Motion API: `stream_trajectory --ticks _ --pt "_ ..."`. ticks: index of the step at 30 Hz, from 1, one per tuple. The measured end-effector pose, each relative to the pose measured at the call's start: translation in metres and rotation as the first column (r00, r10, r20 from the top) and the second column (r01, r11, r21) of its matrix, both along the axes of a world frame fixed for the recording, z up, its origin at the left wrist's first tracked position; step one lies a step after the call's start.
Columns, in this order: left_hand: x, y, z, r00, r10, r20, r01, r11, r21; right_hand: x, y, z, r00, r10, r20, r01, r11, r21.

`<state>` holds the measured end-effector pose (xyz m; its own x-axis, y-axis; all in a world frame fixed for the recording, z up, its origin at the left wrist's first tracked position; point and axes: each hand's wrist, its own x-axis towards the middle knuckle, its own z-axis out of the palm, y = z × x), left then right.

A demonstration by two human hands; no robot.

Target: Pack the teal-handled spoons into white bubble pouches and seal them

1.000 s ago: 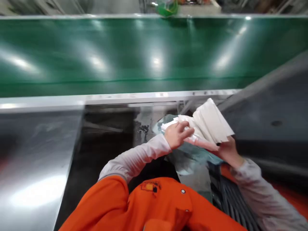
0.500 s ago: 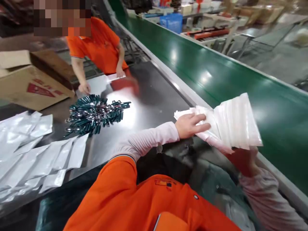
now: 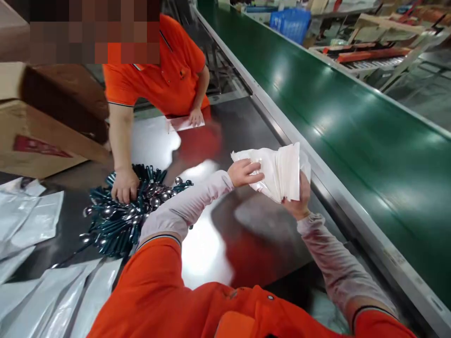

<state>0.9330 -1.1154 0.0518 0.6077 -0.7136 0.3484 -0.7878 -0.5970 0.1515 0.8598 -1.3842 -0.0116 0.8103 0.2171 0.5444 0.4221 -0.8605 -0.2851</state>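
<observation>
A fanned stack of white plastic bags [image 3: 273, 168] is held between my two hands, raised above the metal table beside the conveyor. My left hand [image 3: 245, 172] grips the stack's left end, its fingers lying over the top bag. On the right end, my right hand [image 3: 299, 199] is closed around the bags from below and behind, so part of its fingers is hidden. Left of my left arm lies a heap of dark green handles with shiny round metal ends [image 3: 155, 202]. My left sleeve covers part of that heap.
Across the table [image 3: 236, 126], a co-worker in orange [image 3: 169, 89] has one hand on the heap and another on a white packet [image 3: 185, 123]. A green conveyor [image 3: 317, 112] runs along the right. White bags [image 3: 31, 216] and a cardboard box [image 3: 42, 136] stand left.
Both my hands have moved left with the bags, from beside the conveyor to over the table. The co-worker's one hand has reached forward onto the heap. The view has shifted too.
</observation>
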Motion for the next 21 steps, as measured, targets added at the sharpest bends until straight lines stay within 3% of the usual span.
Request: stream_trajectory --ticks 3,5,9,12,16,19,21 --pt "0.044 0.028 -0.031 0.991 -0.107 -0.085 0.106 0.994 -0.012 0.022 0.037 -0.043 0.991 -0.133 0.026 0.132 0.99 0.056" --pt "0.063 0.047 -0.055 0.969 -0.193 -0.156 0.194 0.981 -0.005 0.026 0.061 -0.074 0.99 -0.14 -0.016 0.14 0.99 0.013" --pt "0.082 0.092 -0.104 0.896 -0.22 -0.386 0.264 0.963 0.063 0.01 0.097 -0.125 0.992 -0.039 -0.122 0.019 0.987 -0.162" --pt "0.086 0.123 -0.128 0.85 -0.151 -0.505 0.249 0.959 0.133 -0.009 0.108 -0.144 0.975 0.071 -0.211 -0.117 0.969 -0.215" --pt "0.083 0.149 -0.132 0.857 -0.172 -0.485 0.289 0.941 0.177 -0.026 0.109 -0.147 0.969 0.107 -0.222 -0.158 0.96 -0.23" --pt "0.074 0.166 -0.118 0.863 -0.227 -0.451 0.309 0.944 0.117 -0.032 0.105 -0.139 0.963 0.101 -0.25 -0.162 0.958 -0.235" --pt "0.066 0.178 -0.105 0.895 -0.179 -0.41 0.221 0.974 0.057 -0.029 0.099 -0.132 0.954 0.102 -0.281 -0.167 0.961 -0.22"
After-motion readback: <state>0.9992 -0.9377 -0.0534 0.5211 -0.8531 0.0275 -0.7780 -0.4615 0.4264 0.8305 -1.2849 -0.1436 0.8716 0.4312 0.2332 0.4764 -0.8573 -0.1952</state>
